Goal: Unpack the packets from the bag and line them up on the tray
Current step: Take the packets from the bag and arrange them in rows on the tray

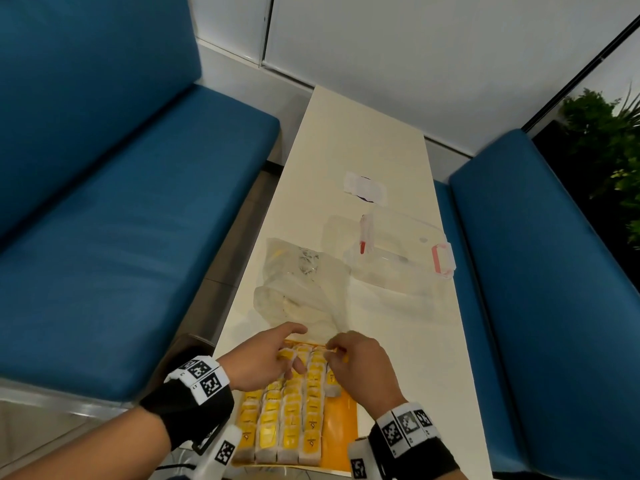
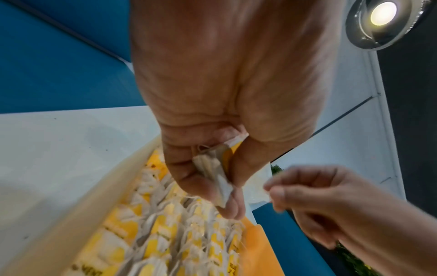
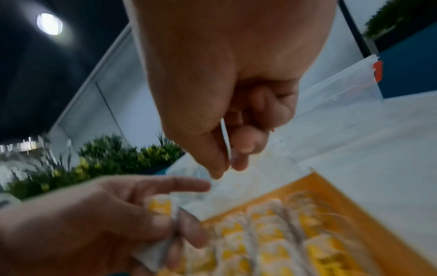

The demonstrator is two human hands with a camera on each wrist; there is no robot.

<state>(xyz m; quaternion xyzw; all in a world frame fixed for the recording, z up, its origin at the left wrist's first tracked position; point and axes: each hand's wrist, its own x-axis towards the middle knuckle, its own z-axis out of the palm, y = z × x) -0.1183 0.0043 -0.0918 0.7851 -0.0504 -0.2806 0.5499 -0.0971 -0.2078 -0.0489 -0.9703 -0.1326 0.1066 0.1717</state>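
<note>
The left hand (image 1: 263, 362) has its index finger straight and its other fingers curled in a pinch; just beside it, the right hand (image 1: 360, 365) has fingers curled, thumb against fingertips.

Tray (image 1: 341, 415) of packets (image 1: 289, 420) at table's (image 1: 381, 140) near edge; bag (image 1: 298, 289) behind it, box (image 1: 401, 252) toward right edge.

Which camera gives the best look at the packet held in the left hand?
The left wrist view: the packet sits close and sharp, pinched between thumb and fingers of the left hand, folds and yellow print visible. The head view shows it small over the tray. The right wrist view shows it blurred.
</note>
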